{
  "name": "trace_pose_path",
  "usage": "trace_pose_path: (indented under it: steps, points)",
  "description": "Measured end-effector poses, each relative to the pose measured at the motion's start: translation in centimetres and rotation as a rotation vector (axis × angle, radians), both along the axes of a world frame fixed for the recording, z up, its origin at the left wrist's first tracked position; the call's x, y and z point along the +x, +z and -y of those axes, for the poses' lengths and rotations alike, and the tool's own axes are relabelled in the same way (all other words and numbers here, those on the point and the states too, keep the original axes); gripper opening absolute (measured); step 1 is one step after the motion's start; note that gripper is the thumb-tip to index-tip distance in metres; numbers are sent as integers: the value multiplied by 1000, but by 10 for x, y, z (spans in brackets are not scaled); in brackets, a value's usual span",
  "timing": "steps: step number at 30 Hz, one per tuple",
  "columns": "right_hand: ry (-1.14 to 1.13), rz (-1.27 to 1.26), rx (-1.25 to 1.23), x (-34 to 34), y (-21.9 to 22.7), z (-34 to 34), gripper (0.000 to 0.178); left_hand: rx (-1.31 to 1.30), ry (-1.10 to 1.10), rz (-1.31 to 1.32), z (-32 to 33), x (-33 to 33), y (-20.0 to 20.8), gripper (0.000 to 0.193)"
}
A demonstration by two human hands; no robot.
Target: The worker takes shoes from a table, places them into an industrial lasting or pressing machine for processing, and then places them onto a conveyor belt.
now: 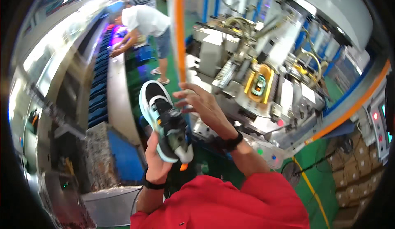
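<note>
A black and white sneaker (158, 105) with a pale blue sole is held up in front of me, its toe pointing away. My left hand (156, 161) grips it near the heel, thumb along the sole's side; the other fingers are mostly hidden beneath. Something grey and rounded fills the shoe's opening, and a small orange piece (184, 167) shows by the heel. My right hand (202, 106) is raised just right of the shoe's upper. Its fingers are bent but apart, holding nothing visible; whether a fingertip touches the shoe I cannot tell.
At right stands a large machine with an orange-edged frame (180, 31) and a yellow-sided holder (252, 83) bearing another shoe. A conveyor (117, 79) runs along the left, where a person in a white shirt (146, 20) bends over it. A control panel (377, 124) is far right.
</note>
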State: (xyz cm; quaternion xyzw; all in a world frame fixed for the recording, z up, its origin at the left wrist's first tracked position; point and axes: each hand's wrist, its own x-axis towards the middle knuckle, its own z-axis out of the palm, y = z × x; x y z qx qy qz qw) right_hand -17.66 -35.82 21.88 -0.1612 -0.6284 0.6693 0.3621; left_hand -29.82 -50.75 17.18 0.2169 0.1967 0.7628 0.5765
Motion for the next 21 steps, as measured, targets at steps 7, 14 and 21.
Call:
trace_pose_path:
  steps: [7,14,21]
  points:
    - [-661,73,-110,173,-73,-45,60,-198,80,-958,-159,143,-41,59]
    - [-1200,20,-292,320,-102,-85,50,-147,-425,-1044,-316,243,-51,81]
    - [-1530,118,-113,385,-92,-77,49,-395,-163,-1479,-515,307,-184,97]
